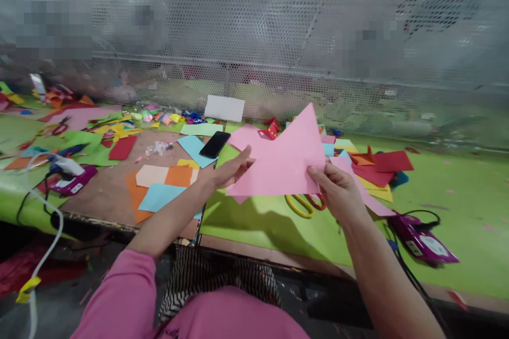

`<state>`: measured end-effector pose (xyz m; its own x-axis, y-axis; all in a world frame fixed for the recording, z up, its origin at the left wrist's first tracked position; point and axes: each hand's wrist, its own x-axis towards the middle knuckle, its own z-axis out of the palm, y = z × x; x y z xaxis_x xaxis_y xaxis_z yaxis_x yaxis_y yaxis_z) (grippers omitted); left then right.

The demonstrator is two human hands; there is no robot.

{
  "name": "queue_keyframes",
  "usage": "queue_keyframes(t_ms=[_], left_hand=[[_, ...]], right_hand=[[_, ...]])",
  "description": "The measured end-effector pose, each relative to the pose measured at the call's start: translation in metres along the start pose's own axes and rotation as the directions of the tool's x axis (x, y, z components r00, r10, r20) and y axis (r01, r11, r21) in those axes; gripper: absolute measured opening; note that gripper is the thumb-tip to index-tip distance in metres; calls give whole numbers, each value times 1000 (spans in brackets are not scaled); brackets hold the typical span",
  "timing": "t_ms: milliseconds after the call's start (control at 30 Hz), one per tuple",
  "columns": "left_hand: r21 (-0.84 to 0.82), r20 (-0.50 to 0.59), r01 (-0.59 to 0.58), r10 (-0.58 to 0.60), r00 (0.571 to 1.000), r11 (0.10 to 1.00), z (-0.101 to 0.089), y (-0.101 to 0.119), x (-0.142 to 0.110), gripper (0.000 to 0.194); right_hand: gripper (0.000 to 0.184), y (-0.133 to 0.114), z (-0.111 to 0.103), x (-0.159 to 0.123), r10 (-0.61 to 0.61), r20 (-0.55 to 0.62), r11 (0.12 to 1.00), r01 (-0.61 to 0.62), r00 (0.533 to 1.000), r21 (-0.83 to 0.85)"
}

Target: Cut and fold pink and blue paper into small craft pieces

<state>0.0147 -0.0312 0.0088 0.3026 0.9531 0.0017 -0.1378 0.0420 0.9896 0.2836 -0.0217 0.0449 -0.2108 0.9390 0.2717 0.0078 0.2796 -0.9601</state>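
Pinching the lower right corner of a pink sheet [284, 169], the right hand [336, 183] has its thumb flat on the near face and its fingers behind. From where I stand in the room, looking by the head view, the left hand [236, 168] is at the opposite edge, thumb and fingers bent around it; I cannot tell how firmly they close. The sheet is between the two hands, raised over the green tabletop [246, 225], one pointed corner standing up above the right hand's grip.

Just below the sheet, near the right grip, the yellow handle [300, 206] and red handle [318, 201] of scissors stick out. Behind the sheet, above the left grip, lies a red folded piece [272, 130] with yellow dots. Left of that grip, a black phone [215, 144] rests partly on a light blue strip [193, 147], and a white card [225, 108] is farther back. Nearer the left forearm are an orange piece [178, 176] and a light blue piece [161, 197] on a brown board [99, 198].

To the right of the right grip sit red papers [393, 161], and beyond the forearm a purple device [425, 238] with a black cord. A matching purple device [75, 181] is well off to the left, and a perforated panel [246, 26] stands behind everything.
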Motion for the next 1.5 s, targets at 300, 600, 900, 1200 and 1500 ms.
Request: queue_keyframes(t_ms=[300,600,900,1200,1500], left_hand=[[644,211,-328,252,944,691,29,31,-21,38],[785,87,-156,143,986,600,-37,14,-26,35],[-60,97,94,-88,991,994,8,-9,-31,73],[-335,-125,125,-175,977,934,15,-18,-25,40],[-433,-216,55,-163,963,900,12,-26,-27,40]], right_hand=[[34,-15,10,-11,-144,183,955,185,973,-233],[13,-32,-22,-29,-468,-403,875,350,786,-334],[37,-14,30,-47,-798,216,404,766,562,-500],[32,37,51,-46,-567,689,86,865,451,-495],[33,41,37,-32,-547,587,14,708,596,-706]])
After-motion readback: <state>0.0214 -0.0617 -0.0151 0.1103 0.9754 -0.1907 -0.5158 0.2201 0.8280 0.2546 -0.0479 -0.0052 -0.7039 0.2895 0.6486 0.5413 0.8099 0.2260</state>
